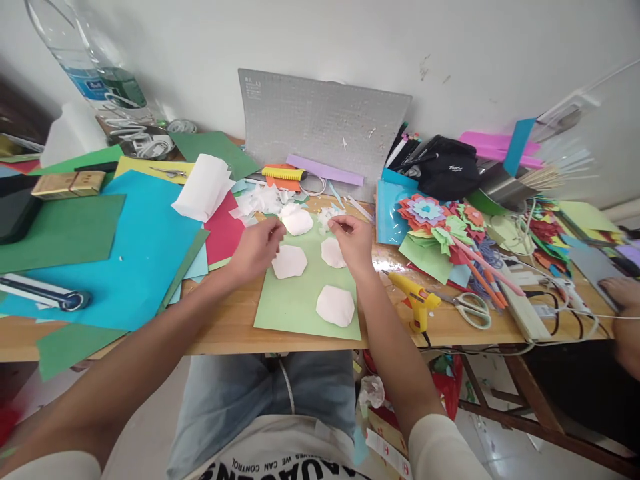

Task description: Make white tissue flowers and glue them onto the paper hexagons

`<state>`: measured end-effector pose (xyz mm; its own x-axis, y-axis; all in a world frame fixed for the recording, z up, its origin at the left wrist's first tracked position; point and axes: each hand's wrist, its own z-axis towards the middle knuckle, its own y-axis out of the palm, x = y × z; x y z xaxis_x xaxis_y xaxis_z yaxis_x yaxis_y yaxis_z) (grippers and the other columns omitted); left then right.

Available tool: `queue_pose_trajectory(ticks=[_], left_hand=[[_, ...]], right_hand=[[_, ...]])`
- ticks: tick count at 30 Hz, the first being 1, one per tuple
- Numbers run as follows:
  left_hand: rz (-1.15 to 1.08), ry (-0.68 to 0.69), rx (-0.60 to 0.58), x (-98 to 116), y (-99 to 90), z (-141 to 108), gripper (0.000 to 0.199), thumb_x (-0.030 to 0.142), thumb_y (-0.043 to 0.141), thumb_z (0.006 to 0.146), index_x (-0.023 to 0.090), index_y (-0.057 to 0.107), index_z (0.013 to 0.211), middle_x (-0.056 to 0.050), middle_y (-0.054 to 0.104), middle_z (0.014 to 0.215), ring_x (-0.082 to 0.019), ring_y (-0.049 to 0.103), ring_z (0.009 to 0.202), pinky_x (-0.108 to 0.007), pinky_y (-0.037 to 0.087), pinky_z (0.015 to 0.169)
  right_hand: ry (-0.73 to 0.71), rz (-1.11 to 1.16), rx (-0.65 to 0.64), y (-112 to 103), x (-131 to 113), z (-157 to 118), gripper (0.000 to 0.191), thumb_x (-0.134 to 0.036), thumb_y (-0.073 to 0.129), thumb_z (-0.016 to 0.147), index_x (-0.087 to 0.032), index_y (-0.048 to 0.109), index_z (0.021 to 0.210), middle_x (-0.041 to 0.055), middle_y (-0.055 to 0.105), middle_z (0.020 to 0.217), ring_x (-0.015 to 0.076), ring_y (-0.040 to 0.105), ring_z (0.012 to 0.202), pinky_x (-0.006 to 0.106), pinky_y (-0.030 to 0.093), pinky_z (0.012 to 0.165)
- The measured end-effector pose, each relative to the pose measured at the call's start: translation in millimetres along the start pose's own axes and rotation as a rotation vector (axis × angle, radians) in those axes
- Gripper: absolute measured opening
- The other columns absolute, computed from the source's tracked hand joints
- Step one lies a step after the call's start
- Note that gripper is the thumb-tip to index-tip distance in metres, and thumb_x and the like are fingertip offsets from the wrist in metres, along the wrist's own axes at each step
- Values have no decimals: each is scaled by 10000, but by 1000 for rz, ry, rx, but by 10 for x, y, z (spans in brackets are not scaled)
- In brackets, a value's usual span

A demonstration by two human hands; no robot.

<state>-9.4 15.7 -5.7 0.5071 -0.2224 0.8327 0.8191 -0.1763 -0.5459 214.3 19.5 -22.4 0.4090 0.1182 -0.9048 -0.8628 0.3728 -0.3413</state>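
Note:
A light green paper sheet [285, 310] lies on the wooden table in front of me, with several rough-edged white paper pieces [335, 306] on it. My left hand [257, 248] is closed, fingertips pinched together, between the upper white piece [299, 221] and the left white piece [290, 262]. My right hand [354, 241] is also closed in a pinch, above the right white piece [331, 253] and beside small white scraps [326, 217]. Anything within either pinch is too small or hidden to make out.
Torn white scraps [267, 202] lie behind the sheet, before a grey cutting mat [325, 127] leaning on the wall. To the right are a yellow glue gun [415, 299], scissors [470, 309] and paper flowers [426, 212]. Blue paper [135, 253] spreads left. Another person's hand [623, 293] shows far right.

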Motion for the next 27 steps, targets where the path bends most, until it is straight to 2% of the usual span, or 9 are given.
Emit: queue_pose_trajectory(ticks=[2, 3, 7, 10, 13, 17, 21, 24, 27], left_hand=[[308, 35, 146, -30, -145, 66, 306, 371, 376, 947, 193, 578, 804, -77, 661, 799, -214, 618, 745, -305, 420, 617], [440, 9, 192, -51, -216, 100, 336, 374, 357, 954, 186, 592, 805, -100, 664, 833, -239, 620, 798, -317, 413, 634], [686, -145, 260, -173, -416, 204, 338, 363, 368, 949, 186, 654, 987, -142, 669, 1029, -301, 624, 923, -341, 417, 679], [742, -212, 241, -246, -467, 236, 342, 337, 415, 926, 202, 646, 1139, -148, 648, 1136, -323, 620, 977, -356, 435, 704], [765, -237, 230, -265, -492, 236, 367, 313, 373, 939, 212, 663, 1139, -142, 644, 1141, -319, 624, 983, -361, 444, 707], [813, -236, 290, -261, -568, 222, 437, 301, 276, 970, 212, 663, 1155, -136, 636, 1178, -308, 624, 990, -358, 447, 689], [822, -255, 299, -265, -629, 224, 434, 300, 296, 963, 216, 662, 1182, -138, 631, 1197, -308, 615, 1024, -360, 461, 721], [785, -259, 244, -270, -591, 234, 390, 310, 364, 938, 216, 689, 1131, -146, 640, 1166, -314, 615, 1019, -363, 474, 735], [737, -187, 201, -287, -497, 238, 372, 367, 415, 923, 201, 716, 1064, -163, 644, 1133, -331, 620, 979, -383, 487, 715]], right_hand=[[24, -36, 54, -30, 97, 79, 209, -348, 660, 720, -157, 736, 763, 36, 724, 745, 165, 607, 648, 297, 485, 679], [36, -56, 67, -37, 139, 108, 210, -341, 655, 721, -156, 743, 766, 38, 730, 746, 171, 617, 654, 299, 487, 684], [30, -183, 102, -47, 241, 170, 189, -302, 640, 737, -167, 765, 778, 39, 750, 767, 199, 661, 719, 315, 495, 739], [-8, -280, 130, -63, 248, 187, 188, -272, 616, 769, -180, 775, 806, 39, 760, 816, 211, 676, 776, 336, 492, 797], [-40, -345, 172, -81, 216, 183, 217, -255, 575, 811, -183, 777, 845, 46, 755, 848, 210, 667, 793, 344, 489, 809], [-98, -365, 210, -74, 159, 150, 245, -262, 539, 841, -178, 767, 875, 49, 730, 822, 193, 629, 727, 333, 493, 760], [-166, -326, 193, -39, 82, 80, 249, -285, 530, 855, -171, 751, 878, 61, 717, 854, 179, 614, 710, 320, 495, 739], [-220, -276, 173, -25, -2, 14, 254, -302, 523, 869, -170, 740, 887, 73, 707, 869, 178, 606, 716, 321, 496, 738], [-229, -216, 156, -32, -79, -33, 270, -341, 518, 881, -176, 732, 902, 85, 702, 900, 182, 596, 718, 323, 498, 704]])
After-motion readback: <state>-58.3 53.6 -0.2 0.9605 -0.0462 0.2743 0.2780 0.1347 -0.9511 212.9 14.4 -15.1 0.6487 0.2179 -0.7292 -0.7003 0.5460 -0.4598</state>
